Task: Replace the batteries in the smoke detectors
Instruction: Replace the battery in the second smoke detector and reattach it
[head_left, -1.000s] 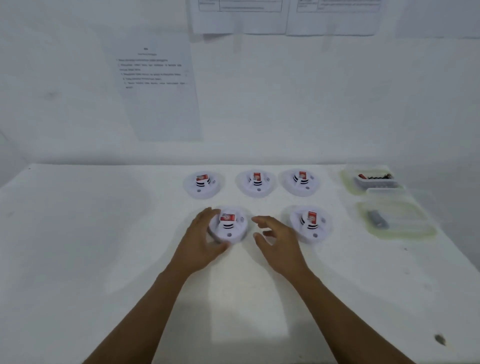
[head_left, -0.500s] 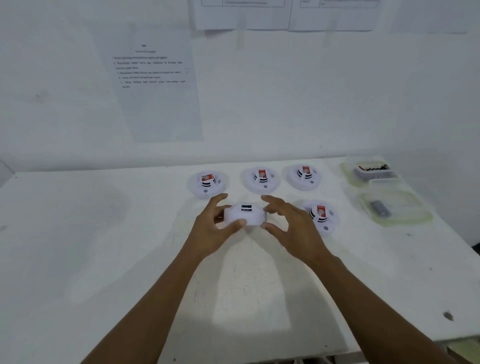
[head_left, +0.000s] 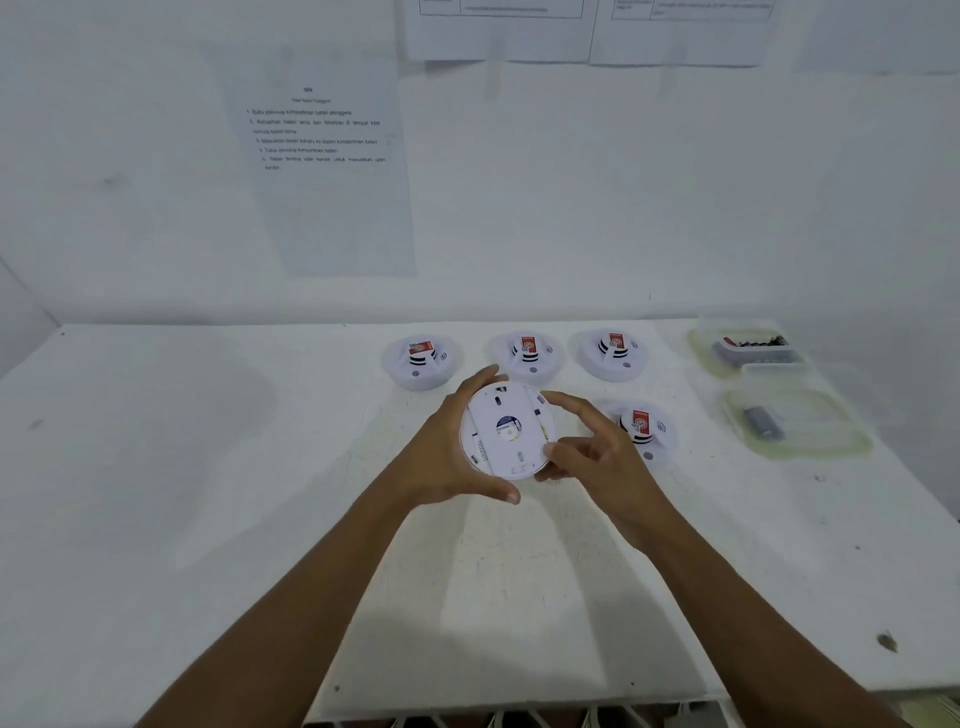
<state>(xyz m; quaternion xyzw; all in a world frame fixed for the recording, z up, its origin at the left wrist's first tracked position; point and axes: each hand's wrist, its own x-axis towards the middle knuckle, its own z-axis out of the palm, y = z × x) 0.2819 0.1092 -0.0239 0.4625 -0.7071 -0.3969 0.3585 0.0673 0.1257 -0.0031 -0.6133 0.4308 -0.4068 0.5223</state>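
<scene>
- A white table (head_left: 208, 467) stood against a paper-hung wall (head_left: 623, 208).
- The far container (head_left: 698, 353) held several batteries (head_left: 753, 349); the near container (head_left: 831, 447), one dark battery (head_left: 762, 422).
- The left hand (head_left: 441, 457) and right hand (head_left: 608, 457) clasped the smoke detector (head_left: 506, 431) by its rim above the table, underside up.

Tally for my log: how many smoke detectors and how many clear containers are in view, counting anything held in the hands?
Smoke detectors: 5 (one gripped underside-up by the left hand and right hand, four on the table)
Clear containers: 2
Total: 7
Batteries inside them are too blurred to count.
</scene>
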